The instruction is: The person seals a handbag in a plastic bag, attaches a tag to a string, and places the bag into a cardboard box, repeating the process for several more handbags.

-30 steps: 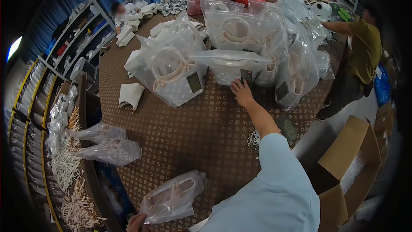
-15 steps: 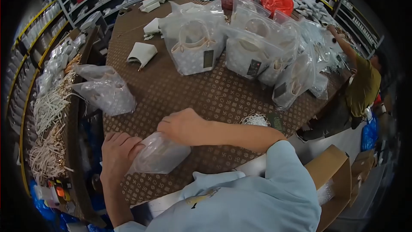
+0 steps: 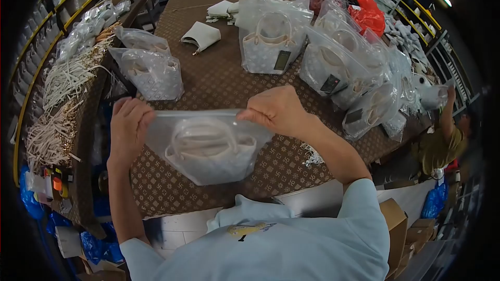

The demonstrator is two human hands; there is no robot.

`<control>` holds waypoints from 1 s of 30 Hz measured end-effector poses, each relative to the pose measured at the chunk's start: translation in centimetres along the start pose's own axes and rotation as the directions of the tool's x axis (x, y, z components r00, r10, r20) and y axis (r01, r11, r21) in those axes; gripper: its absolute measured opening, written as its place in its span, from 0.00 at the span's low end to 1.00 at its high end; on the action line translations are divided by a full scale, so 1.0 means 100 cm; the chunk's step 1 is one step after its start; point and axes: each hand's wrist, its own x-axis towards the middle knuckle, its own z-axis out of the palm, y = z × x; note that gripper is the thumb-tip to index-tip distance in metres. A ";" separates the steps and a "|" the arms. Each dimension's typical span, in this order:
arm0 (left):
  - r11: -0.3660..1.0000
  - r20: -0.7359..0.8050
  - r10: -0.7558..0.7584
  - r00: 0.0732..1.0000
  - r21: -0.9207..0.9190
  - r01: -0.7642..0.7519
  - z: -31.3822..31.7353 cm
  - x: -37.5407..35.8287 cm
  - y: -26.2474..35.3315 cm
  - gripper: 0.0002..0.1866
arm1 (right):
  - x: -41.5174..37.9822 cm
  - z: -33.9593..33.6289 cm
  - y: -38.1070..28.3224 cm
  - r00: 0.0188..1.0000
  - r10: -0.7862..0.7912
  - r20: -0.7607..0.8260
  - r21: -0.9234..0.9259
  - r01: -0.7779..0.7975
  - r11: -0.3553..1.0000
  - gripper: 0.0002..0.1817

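A see-through plastic bag (image 3: 200, 115) is stretched between my hands in front of me, its top edge nearly straight. Inside it sits a pale patterned handbag (image 3: 213, 162) with two looped handles, upright and slightly blurred. My left hand (image 3: 128, 130) is closed on the bag's top left corner. At the top right corner, my right hand (image 3: 275, 112) pinches the plastic with its thumb along the edge. Beyond my left hand, more bagged handbags (image 3: 153, 75) stand on the brown patterned table (image 3: 219, 88).
Several bagged handbags (image 3: 273, 47) crowd the table's far right. A white folded piece (image 3: 201, 36) and red plastic (image 3: 367, 10) lie farther back. White cords (image 3: 312, 155) are near my right forearm. Straps (image 3: 67, 86) fill the left bench. A co-worker (image 3: 442, 148) stands at right.
My hands have moved apart to the bag's two top corners, and the bag now hangs spread with the handbag showing. The view has shifted. The co-worker's arm now holds a plastic-wrapped item.
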 end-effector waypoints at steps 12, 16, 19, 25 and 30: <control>0.997 -0.138 0.081 0.987 0.012 -0.080 0.030 -0.037 -0.007 0.20 | -0.018 0.002 -0.032 0.983 0.051 0.178 -0.016 -0.049 0.999 0.13; 0.988 -0.160 0.153 0.975 0.032 -0.149 0.030 -0.025 0.002 0.23 | -0.002 0.013 -0.032 0.953 0.036 0.301 0.004 -0.039 0.999 0.08; 0.996 -0.228 0.060 0.972 0.083 -0.041 0.036 -0.030 -0.007 0.24 | 0.016 0.006 -0.025 0.867 0.104 0.487 0.009 -0.124 0.992 0.09; 0.977 -0.392 0.080 0.916 0.211 0.005 0.022 -0.030 0.013 0.20 | 0.037 0.011 -0.013 0.783 0.123 0.610 0.042 -0.188 0.981 0.10; 0.742 0.174 -0.371 0.912 -0.534 0.404 0.028 -0.054 0.119 0.11 | 0.040 0.016 -0.002 0.690 0.110 0.715 0.283 -0.429 0.858 0.11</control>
